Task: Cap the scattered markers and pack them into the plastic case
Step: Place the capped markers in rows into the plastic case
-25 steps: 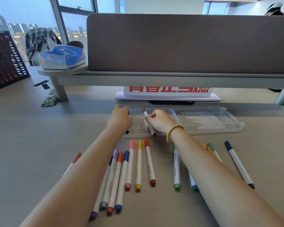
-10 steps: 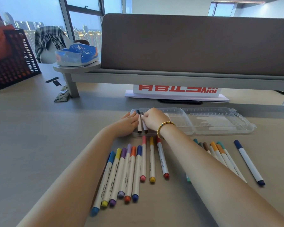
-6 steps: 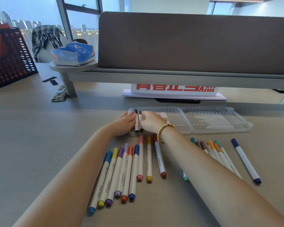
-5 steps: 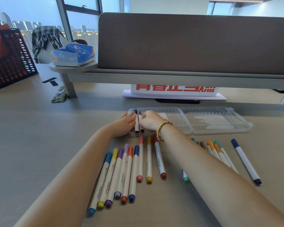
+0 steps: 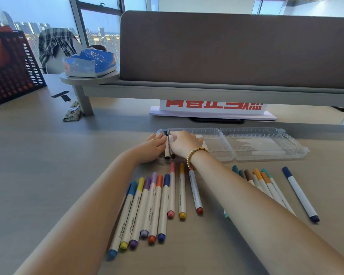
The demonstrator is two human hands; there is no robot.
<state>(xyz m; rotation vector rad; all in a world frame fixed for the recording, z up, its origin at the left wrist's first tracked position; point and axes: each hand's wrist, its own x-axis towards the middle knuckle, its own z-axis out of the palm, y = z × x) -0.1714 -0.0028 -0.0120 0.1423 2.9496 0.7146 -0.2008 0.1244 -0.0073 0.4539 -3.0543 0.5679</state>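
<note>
- Your left hand point(image 5: 154, 146) rests flat on the plastic case's point(image 5: 222, 149) left end; your right hand point(image 5: 184, 144) presses two markers point(image 5: 169, 149) into it.
- The loose markers point(image 5: 157, 203) lie nearer you, long axes near-to-far, closest to your left hand.

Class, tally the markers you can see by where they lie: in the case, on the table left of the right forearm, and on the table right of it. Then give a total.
In the case: 2 markers
Left of the right forearm: 9
Right of it: 7
Total: 18 in view; the arms may hide more.
</note>
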